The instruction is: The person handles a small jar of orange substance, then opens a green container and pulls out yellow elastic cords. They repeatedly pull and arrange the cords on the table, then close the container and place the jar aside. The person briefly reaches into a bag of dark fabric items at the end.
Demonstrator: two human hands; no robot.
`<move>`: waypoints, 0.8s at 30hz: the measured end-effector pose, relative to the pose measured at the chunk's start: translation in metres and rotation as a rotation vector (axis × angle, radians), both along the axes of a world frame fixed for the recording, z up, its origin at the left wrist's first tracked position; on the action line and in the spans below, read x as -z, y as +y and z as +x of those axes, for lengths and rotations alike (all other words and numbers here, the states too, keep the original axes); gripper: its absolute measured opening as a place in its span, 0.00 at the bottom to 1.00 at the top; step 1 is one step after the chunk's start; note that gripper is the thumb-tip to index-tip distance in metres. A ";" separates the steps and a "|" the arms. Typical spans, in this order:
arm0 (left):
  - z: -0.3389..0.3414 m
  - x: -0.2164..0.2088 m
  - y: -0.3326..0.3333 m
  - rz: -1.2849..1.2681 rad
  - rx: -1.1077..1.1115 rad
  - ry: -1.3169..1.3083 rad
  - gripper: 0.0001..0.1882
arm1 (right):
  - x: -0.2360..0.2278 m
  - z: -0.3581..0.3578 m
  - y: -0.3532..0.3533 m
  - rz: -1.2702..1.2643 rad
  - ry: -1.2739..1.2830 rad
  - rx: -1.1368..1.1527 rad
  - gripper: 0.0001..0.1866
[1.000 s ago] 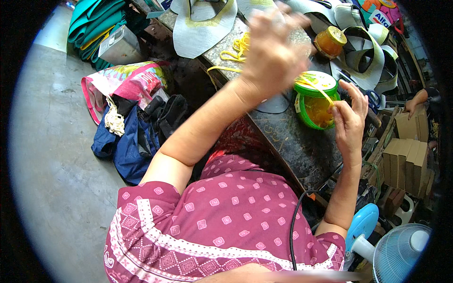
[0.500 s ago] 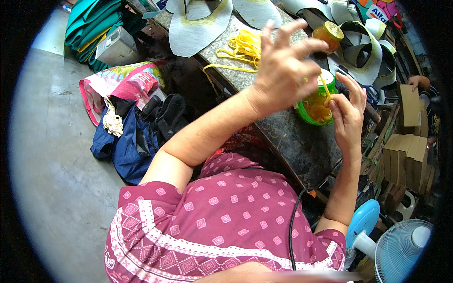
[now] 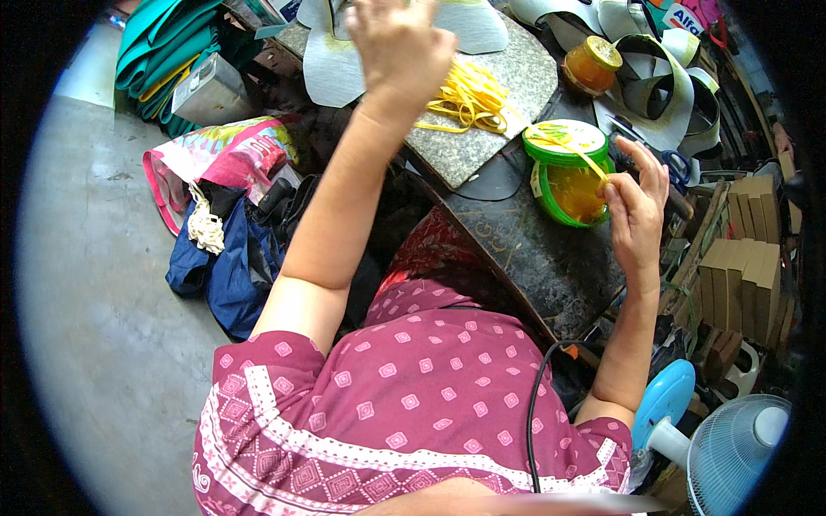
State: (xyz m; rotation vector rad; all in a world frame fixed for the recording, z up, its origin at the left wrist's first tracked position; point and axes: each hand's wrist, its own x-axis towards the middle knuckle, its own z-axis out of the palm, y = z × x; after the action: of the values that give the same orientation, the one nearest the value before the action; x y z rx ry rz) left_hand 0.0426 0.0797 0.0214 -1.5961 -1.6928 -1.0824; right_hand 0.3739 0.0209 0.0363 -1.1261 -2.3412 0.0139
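Note:
My right hand [image 3: 637, 199] pinches the end of a flat yellow strip [image 3: 587, 157] between thumb and finger; its other fingers point up. The strip runs left across the white lid of a clear, green-rimmed tub [image 3: 568, 176] holding amber stuff. It leads toward a loose pile of yellow strips [image 3: 471, 99] on a speckled stone slab [image 3: 533, 73]. At the far left of the bench, my left hand [image 3: 397, 53] is over light grey curved pieces [image 3: 331, 69]. The picture's top edge cuts off its fingers, so its grip is hidden.
An amber jar [image 3: 590, 67] stands beyond the tub, by grey curved bands [image 3: 662, 103]. Blue-handled scissors [image 3: 680, 170] lie right of the tub. Boxes [image 3: 736, 279] and a fan [image 3: 740, 456] stand on the right. Bags [image 3: 228, 258] and a metal tin [image 3: 211, 90] are on the left.
My left hand has moved from beside the tub up and left to the grey pieces, uncovering the lid and strip pile. My right hand stays in place, still pinching the strip.

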 end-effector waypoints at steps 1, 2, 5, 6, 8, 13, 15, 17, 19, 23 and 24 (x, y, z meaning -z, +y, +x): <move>0.020 0.000 -0.007 0.055 0.229 -0.104 0.09 | -0.001 -0.001 0.000 0.006 -0.003 -0.001 0.04; 0.043 -0.001 -0.014 0.111 0.455 -0.209 0.04 | -0.003 -0.003 0.001 0.011 -0.006 -0.005 0.05; 0.098 -0.001 -0.052 0.011 0.744 -0.075 0.08 | -0.007 -0.007 0.002 0.055 -0.001 -0.026 0.05; 0.109 -0.002 -0.060 -0.048 0.774 -0.048 0.08 | -0.008 -0.008 0.002 0.074 0.003 -0.031 0.05; 0.116 -0.004 -0.063 -0.058 0.808 -0.081 0.05 | -0.010 -0.010 0.002 0.084 -0.013 -0.035 0.05; 0.119 0.000 -0.059 -0.062 0.785 -0.085 0.04 | -0.010 -0.015 0.002 0.093 -0.011 -0.026 0.06; 0.120 0.001 -0.056 -0.046 0.767 -0.064 0.05 | -0.009 -0.016 0.002 0.092 -0.002 -0.028 0.07; 0.118 0.000 -0.050 0.001 0.719 -0.023 0.06 | -0.007 -0.016 0.003 0.086 -0.007 -0.026 0.07; 0.108 -0.006 -0.040 0.072 0.603 0.040 0.08 | -0.006 -0.012 0.003 0.081 0.000 -0.041 0.06; 0.072 -0.024 -0.029 -0.027 0.625 -0.125 0.10 | -0.007 -0.007 0.006 0.041 0.057 -0.061 0.06; 0.071 -0.025 -0.029 -0.008 0.702 -0.136 0.09 | -0.007 -0.007 0.007 0.039 0.087 -0.071 0.06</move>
State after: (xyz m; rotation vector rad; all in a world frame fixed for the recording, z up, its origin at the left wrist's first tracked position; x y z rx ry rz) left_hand 0.1139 0.0504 0.0469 -2.2399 -1.2189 -1.5342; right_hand 0.3668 0.0275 0.0430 -1.0038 -2.2934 0.0419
